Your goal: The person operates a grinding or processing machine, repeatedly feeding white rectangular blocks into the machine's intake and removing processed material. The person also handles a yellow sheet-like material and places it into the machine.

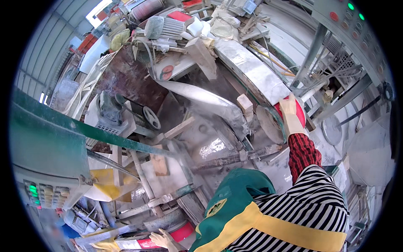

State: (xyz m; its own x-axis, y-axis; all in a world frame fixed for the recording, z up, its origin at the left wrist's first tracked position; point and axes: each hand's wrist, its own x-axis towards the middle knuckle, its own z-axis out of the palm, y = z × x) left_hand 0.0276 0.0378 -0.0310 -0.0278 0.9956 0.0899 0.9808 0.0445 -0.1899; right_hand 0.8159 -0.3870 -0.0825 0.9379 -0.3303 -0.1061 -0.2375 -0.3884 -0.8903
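Observation:
My right hand (288, 108), pale as if gloved, reaches forward on the right. Its fingers lie stretched over a red curved end piece (299, 112), where a long whitish belt-like strip (256, 71) meets it. Low in the view, my left hand (163, 240) is open, fingers apart, against a second red curved piece (183, 232) and a red-and-white band (138, 243). I cannot make out anything held in either hand. Beside the right-hand end piece is a round dusty disc (270, 124), with a wooden block (245, 105) to its left.
A green beam (96, 132) crosses from the left. Panels with lit buttons stand at the lower left (46, 191) and upper right (357, 25). A handwheel (151, 117) and motor (112, 110) sit mid-left. Bent sheet metal (201, 94), loose timber and cables clutter the dusty machine.

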